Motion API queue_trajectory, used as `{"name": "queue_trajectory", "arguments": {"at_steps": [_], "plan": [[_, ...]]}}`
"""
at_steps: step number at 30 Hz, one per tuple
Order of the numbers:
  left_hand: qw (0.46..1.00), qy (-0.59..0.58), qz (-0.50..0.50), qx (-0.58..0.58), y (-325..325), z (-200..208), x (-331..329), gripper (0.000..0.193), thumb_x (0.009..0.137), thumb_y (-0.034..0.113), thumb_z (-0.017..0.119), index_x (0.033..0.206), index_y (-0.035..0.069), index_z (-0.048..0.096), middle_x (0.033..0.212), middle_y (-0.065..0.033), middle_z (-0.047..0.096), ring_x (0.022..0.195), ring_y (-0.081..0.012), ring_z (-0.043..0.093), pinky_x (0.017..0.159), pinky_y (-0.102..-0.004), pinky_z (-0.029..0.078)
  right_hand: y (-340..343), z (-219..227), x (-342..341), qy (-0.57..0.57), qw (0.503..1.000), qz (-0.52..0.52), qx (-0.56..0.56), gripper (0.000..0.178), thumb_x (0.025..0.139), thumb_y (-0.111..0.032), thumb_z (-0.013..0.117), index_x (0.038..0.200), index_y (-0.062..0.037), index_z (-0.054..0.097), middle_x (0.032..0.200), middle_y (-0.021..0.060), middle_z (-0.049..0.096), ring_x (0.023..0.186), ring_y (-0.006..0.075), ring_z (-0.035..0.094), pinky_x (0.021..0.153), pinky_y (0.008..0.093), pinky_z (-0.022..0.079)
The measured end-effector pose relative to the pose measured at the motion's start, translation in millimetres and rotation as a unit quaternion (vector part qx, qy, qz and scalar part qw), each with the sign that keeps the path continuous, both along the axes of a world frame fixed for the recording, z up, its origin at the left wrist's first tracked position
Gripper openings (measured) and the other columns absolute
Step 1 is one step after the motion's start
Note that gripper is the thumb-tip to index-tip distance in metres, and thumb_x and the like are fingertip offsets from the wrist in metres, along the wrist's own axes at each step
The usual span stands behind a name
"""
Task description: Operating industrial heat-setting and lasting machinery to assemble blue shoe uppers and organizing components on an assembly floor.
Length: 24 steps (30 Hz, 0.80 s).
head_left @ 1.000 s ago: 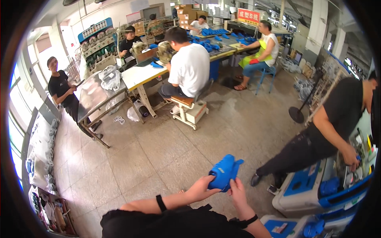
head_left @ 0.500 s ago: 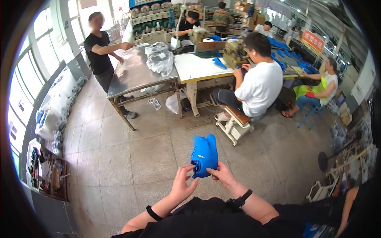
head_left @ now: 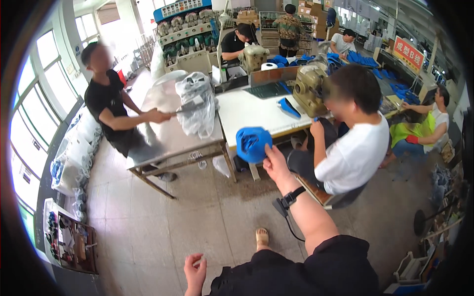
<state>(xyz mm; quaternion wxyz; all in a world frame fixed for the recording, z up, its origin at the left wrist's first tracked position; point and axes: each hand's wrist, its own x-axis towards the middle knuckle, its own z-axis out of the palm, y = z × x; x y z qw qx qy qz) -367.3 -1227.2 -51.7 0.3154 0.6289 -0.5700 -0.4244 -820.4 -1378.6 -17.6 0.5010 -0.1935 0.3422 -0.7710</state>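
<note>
My right arm stretches forward, and my right hand pinches the edge of a blue shoe upper. The upper's rounded end and dark opening face me, and it hangs in the air before the front edge of the white-topped table. Low in the view, my left hand is down by my side with its fingers curled in; nothing shows in it. On the white tabletop lies another blue piece, beside a beige sewing machine.
A seated person in a white shirt works right of my arm. Across the metal table, which bears a clear plastic bag, stands a person in black. More blue pieces lie on the far bench, with other people around.
I have come nearer the tables. My left hand has let go of the shoe upper and dropped down, while my right hand has carried it forward. The standing person's arm has lowered.
</note>
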Motion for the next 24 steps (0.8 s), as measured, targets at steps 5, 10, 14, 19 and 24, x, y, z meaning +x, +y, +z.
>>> {"name": "queue_trajectory", "arguments": {"at_steps": [5, 10, 14, 19, 24], "plan": [[0.995, -0.06, -0.08, 0.003, -74.4, 30.1, -69.6, 0.02, 0.081, 0.01, 0.071, 0.101, 0.009, 0.066, 0.104, -0.0045, 0.061, 0.098, -0.0182, 0.062, 0.079, -0.0332, 0.052, -128.4, -9.9, -121.5, -0.081, 0.989, -0.099, 0.072, 0.048, 0.094, -0.044, 0.062, 0.125, -0.0093, 0.052, 0.101, 0.0036, 0.059, 0.07, 0.016, 0.065, 0.046, 0.021, 0.039], [0.994, -0.071, -0.086, 0.02, -128.2, 33.1, -107.7, 0.022, 0.081, 0.011, 0.072, 0.102, 0.009, 0.066, 0.103, -0.0055, 0.062, 0.098, -0.0192, 0.063, 0.079, -0.0335, 0.052, -128.7, -168.6, -158.1, -0.033, 0.953, -0.115, 0.28, 0.044, 0.094, -0.049, 0.059, 0.12, -0.0131, 0.054, 0.102, 0.006, 0.065, 0.071, 0.0201, 0.069, 0.047, 0.0267, 0.046], [0.978, -0.07, -0.188, 0.052, -178.0, 29.0, -135.4, 0.021, 0.082, 0.014, 0.073, 0.102, 0.009, 0.067, 0.102, -0.0074, 0.064, 0.096, -0.02, 0.066, 0.079, -0.0338, 0.053, 52.0, -350.4, -118.9, 0.578, 0.725, 0.022, 0.374, 0.038, 0.098, -0.035, 0.046, 0.085, -0.0044, 0.065, 0.081, 0.0173, 0.066, 0.071, 0.0277, 0.068, 0.058, 0.0422, 0.052], [0.965, -0.113, -0.23, 0.052, -218.6, 14.3, -113.9, 0.023, 0.084, 0.019, 0.073, 0.102, 0.007, 0.067, 0.096, -0.0085, 0.069, 0.09, -0.0194, 0.07, 0.076, -0.0338, 0.054, 228.7, -315.7, 29.9, 0.38, 0.378, 0.679, 0.501, 0.044, 0.089, -0.027, 0.062, 0.129, -0.0076, 0.063, 0.143, 0.0181, 0.05, 0.132, 0.0378, 0.047, 0.105, 0.0525, 0.039], [0.904, -0.066, -0.416, 0.067, -282.2, -7.8, -167.5, 0.023, 0.085, 0.022, 0.071, 0.102, 0.006, 0.067, 0.092, -0.0088, 0.071, 0.088, -0.0194, 0.07, 0.075, -0.0333, 0.054, 300.4, -260.9, 50.4, 0.416, 0.494, 0.366, 0.671, 0.042, 0.098, -0.026, 0.046, 0.131, -0.0047, 0.059, 0.138, 0.0188, 0.055, 0.13, 0.0336, 0.049, 0.106, 0.0459, 0.04]]}}
